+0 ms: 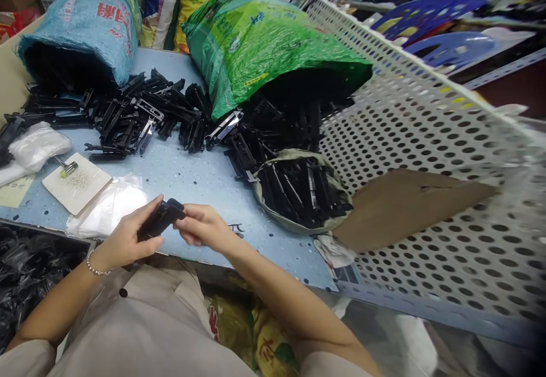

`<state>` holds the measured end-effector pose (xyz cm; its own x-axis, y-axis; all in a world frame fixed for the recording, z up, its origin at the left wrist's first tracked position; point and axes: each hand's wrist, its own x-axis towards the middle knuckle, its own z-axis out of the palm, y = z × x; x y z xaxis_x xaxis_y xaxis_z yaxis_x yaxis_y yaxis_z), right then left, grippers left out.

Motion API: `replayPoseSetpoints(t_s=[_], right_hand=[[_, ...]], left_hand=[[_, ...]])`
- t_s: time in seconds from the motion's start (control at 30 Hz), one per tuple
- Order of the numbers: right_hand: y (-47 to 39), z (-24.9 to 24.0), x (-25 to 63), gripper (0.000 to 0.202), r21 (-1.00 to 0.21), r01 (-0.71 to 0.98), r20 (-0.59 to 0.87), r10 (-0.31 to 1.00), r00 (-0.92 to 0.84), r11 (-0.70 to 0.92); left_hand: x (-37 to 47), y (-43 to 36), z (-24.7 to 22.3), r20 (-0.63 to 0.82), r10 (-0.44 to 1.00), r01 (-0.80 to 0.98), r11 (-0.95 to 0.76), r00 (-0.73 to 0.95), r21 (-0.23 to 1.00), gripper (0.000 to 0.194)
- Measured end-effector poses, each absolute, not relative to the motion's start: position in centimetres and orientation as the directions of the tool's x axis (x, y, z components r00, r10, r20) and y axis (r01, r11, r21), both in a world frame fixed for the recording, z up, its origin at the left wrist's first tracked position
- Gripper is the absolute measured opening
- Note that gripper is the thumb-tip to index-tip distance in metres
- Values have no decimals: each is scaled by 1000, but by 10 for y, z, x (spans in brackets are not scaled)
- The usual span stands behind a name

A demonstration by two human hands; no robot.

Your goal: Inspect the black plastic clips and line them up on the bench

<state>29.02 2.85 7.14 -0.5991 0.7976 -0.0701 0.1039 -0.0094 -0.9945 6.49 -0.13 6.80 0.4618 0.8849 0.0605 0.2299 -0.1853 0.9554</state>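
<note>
My left hand (130, 237) is closed around a black plastic part (158, 220) near the table's front edge. The fingers of my right hand (202, 226) pinch at the right end of that same part; whether they also hold a smaller piece is hidden. Just behind my left hand lies a stack of clear plastic bags (111, 203). A square whitish board (77, 183) sits to the left of the bags, with a small metal-and-yellow piece (68, 168) on it. Several similar black parts (128, 121) are heaped across the middle of the table.
A blue woven sack (85, 19) and a green sack (264, 41) lie with their mouths toward me. A round cloth-lined container (305, 195) holds black parts. Right of it stand a brown cardboard sheet (409, 206) and a perforated white panel (460, 138). Black plastic bags (34, 269) fill the lower left.
</note>
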Motion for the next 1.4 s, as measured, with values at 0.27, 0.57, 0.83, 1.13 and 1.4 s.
replayPoseSetpoints(t_s=[0.27,0.57,0.83,1.13,1.4], right_hand=[[31,65,289,68,-982,21,-145,686,-713,-185],[29,69,289,46,-975,172,39,878,-477,137],[21,62,285,55,-984,15,-132,668,-732,-177],[34,68,287,58,-990,109,-137,784,-606,-89],[30,64,278,53,-938,257,47,821,-569,231]], left_hand=[[67,-5,70,140,894,229,-256,425,939,78],[63,-8,70,61,904,252,-182,423,950,76],[63,-10,68,91,889,224,-211,449,952,77],[66,-16,59,63,933,54,-88,354,995,70],[62,-14,53,-21,938,11,18,345,1000,63]])
